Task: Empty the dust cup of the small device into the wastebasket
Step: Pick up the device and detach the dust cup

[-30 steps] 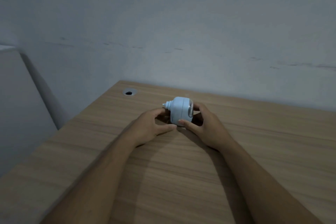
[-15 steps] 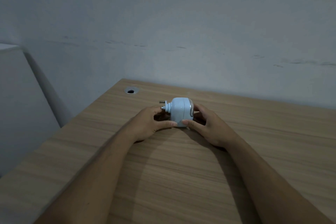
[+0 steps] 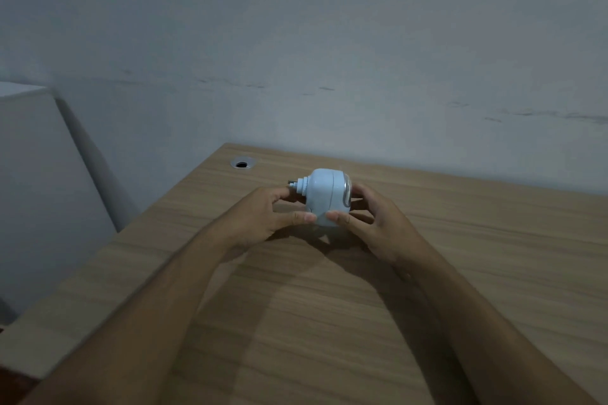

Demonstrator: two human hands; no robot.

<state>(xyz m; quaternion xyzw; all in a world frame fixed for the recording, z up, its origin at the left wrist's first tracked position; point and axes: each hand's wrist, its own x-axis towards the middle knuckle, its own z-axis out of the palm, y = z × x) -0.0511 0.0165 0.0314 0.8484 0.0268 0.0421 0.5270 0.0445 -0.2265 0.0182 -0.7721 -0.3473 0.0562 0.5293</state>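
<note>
A small white rounded device lies on its side, held just above the wooden table near the far edge. A short nozzle with a dark tip points left; a clear rim shows at its right end. My left hand holds the nozzle side, thumb under the body. My right hand cups the right end, thumb on the lower body. No wastebasket is in view.
A round metal cable hole sits at the table's far left corner. A grey wall rises straight behind the table. A pale cabinet side stands to the left, past the table's left edge.
The device has lifted slightly off the table between both hands. My fingers have shifted around it, and the view has tilted a little.
</note>
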